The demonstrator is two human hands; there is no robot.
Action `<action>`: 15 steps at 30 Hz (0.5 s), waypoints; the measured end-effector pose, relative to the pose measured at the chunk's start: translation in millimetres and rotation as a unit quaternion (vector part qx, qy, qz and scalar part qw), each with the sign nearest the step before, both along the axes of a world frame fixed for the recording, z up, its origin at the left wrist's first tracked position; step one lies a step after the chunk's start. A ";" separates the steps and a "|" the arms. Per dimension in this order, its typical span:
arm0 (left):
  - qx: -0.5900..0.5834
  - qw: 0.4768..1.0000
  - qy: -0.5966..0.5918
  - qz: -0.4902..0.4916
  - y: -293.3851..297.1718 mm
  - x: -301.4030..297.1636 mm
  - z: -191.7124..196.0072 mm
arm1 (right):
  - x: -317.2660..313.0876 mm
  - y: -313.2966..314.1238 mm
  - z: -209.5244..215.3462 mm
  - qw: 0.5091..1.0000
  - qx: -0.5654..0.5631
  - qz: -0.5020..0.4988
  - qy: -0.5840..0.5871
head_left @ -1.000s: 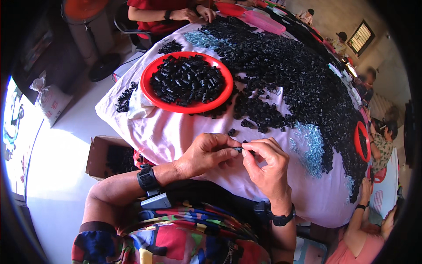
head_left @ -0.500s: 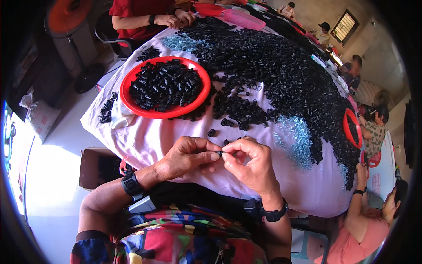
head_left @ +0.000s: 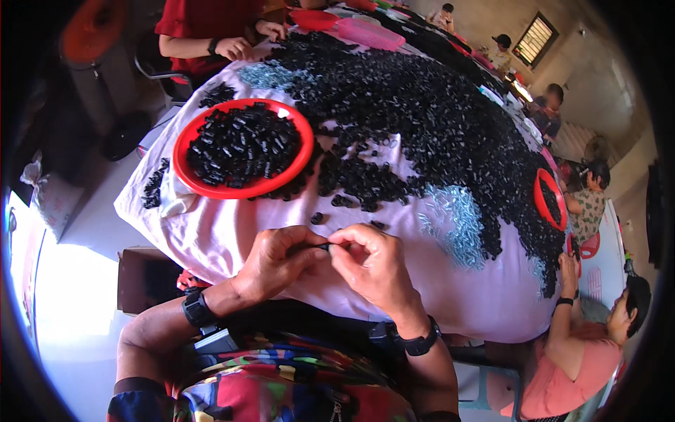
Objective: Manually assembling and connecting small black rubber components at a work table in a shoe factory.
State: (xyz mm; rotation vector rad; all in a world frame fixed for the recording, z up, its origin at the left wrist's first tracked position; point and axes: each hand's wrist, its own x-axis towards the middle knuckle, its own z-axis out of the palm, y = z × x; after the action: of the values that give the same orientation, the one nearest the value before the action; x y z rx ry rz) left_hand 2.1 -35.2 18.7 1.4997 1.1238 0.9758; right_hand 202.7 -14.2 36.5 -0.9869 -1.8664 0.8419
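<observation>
My left hand (head_left: 273, 261) and my right hand (head_left: 376, 271) meet above the near part of the pink cloth (head_left: 464, 302). Fingertips of both pinch a small black plastic piece (head_left: 325, 246), mostly covered by the fingers. Just beyond them a few loose black pieces (head_left: 318, 219) lie on the cloth. Farther left sits a round red tray (head_left: 307, 151) filled with similar black pieces (head_left: 242, 144). A broad heap of black pieces (head_left: 422, 126) covers much of the table. To the right of my hands is a pile of thin, pale blue, see-through bits (head_left: 457, 228).
A cardboard box (head_left: 131, 281) stands on the floor by the table's left edge. Across the table works a person in red (head_left: 204, 28); another in pink (head_left: 576, 366) sits at the right beside a second red tray (head_left: 538, 200). Pink baskets (head_left: 369, 34) stand at the far side.
The whole view has shifted slightly, so the table sits a little lower and farther left. Both my hands still pinch the piece; my right fingers have closed more over it.
</observation>
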 end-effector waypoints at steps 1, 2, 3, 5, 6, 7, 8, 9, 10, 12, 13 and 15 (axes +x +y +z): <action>0.006 0.999 -0.032 -0.006 2.1 0.3 -1.9 | -2.1 0.9 -2.2 0.999 -0.005 -0.011 0.042; 0.012 0.998 -0.064 -0.011 4.2 0.5 -3.9 | 2.0 2.7 1.5 1.000 0.018 -0.008 0.004; -0.006 0.996 -0.089 -0.016 5.4 -0.5 -7.9 | 2.8 3.0 3.1 1.000 0.012 -0.009 -0.014; -0.021 0.993 -0.111 -0.033 8.2 1.8 -7.6 | 5.1 0.6 5.5 0.999 -0.001 -0.018 -0.032; -0.034 0.990 -0.128 -0.040 8.1 4.7 -8.8 | 6.6 -1.3 9.0 0.999 0.008 -0.028 -0.036; -0.041 0.987 -0.145 -0.053 8.7 4.8 -5.3 | 8.9 -1.7 10.8 0.998 0.021 -0.028 -0.045; -0.048 0.983 -0.162 -0.066 10.2 3.4 -1.8 | 9.7 -1.7 13.2 0.998 0.034 -0.028 -0.053; -0.074 0.972 -0.207 -0.083 13.3 3.3 -4.8 | 9.6 -1.2 17.3 0.996 0.060 -0.028 -0.064; -0.071 0.971 -0.212 -0.087 13.6 1.9 -2.5 | 8.2 0.3 18.4 0.994 0.088 -0.025 -0.059; -0.074 0.965 -0.234 -0.091 13.1 0.8 -7.3 | 5.4 -2.1 20.3 0.992 0.100 -0.020 -0.068; -0.073 0.965 -0.236 -0.086 13.8 -0.9 -7.2 | 3.8 -1.2 20.3 0.992 0.100 -0.014 -0.070; -0.081 0.965 -0.230 -0.093 13.0 -3.6 -4.1 | 1.4 -1.6 20.3 0.990 0.118 -0.017 -0.074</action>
State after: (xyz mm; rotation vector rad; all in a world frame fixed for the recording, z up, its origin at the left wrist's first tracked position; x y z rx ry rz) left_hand -1.6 -22.3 14.6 1.1448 0.6964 1.0071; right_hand 204.1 -15.8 56.8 -0.9503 -2.0161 0.5247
